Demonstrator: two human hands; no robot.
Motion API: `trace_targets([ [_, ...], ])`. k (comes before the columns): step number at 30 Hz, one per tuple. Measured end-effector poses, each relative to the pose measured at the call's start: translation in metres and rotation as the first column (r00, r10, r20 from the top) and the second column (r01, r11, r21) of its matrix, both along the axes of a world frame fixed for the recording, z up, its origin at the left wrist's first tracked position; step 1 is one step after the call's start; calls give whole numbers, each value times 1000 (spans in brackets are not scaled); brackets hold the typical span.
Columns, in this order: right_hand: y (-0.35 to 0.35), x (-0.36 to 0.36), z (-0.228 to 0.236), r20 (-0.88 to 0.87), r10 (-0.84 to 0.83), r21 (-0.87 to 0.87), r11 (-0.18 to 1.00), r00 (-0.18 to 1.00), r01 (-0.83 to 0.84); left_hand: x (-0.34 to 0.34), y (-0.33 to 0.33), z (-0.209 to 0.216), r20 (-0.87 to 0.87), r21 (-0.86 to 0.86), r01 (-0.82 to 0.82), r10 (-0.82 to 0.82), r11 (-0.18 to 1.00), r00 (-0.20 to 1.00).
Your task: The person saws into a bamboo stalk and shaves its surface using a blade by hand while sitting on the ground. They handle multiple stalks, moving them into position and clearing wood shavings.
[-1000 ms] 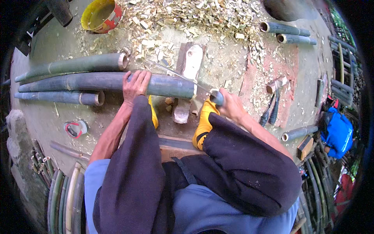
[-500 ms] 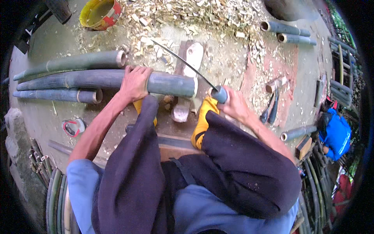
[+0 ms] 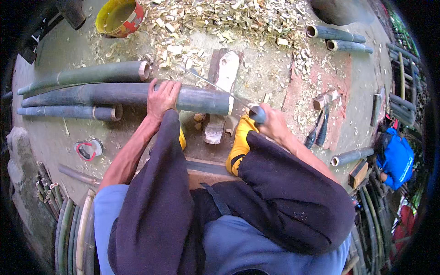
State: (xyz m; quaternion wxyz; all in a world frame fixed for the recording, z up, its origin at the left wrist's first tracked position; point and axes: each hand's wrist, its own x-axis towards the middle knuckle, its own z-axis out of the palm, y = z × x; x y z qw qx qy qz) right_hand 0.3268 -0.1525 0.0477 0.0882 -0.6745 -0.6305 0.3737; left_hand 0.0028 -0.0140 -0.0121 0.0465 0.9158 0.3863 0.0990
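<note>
My left hand (image 3: 162,98) is closed over a thick dark bamboo pole (image 3: 117,94), with the thumb side toward its pale cut end. That end rests across a wooden block (image 3: 228,71) with whitish, hewn patches. In my right hand (image 3: 273,123) is a long narrow-bladed tool (image 3: 206,80) with a round blue-grey handle. Its blade, seen nearly edge-on, slants to the far left and crosses over the pole's cut end; whether it touches I cannot tell. Two more bamboo poles lie alongside, one beyond (image 3: 85,72) and one nearer (image 3: 68,112). My yellow-shod feet flank the block.
Wood chips (image 3: 256,23) cover the ground ahead. A yellow-red bucket (image 3: 120,18) stands far left. At right lie short bamboo pieces (image 3: 341,34) and dark-handled tools (image 3: 318,128). A tape roll (image 3: 89,149) is at left. Someone in blue (image 3: 395,156) is far right.
The blade has come down and nearer, now crossing the pole's cut end. My right hand has shifted slightly nearer, and my left hand has tilted a little on the pole.
</note>
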Motion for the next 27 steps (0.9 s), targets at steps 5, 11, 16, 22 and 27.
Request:
trace_targets([
  [5, 13, -14, 22, 56, -148, -441, 884, 987, 157, -22, -15, -37, -17, 256, 26, -22, 966, 1000],
  [11, 3, 8, -25, 62, -105, -369, 922, 992, 121, -5, -9, -16, 39, 141, -48, 43, 989, 998],
  [16, 15, -12, 26, -204, -138, -88, 989, 969, 122, -11, -20, -14, 80, 195, -76, 62, 978, 995],
  [22, 2, 2, -8, -10, -41, -170, 985, 999, 38, -5, -17, -22, 136, 184, -114, 90, 976, 987],
  [27, 10, -24, 40, -302, -107, 25, 992, 947, 120, -11, -19, -18, 119, 199, -128, 106, 972, 987],
])
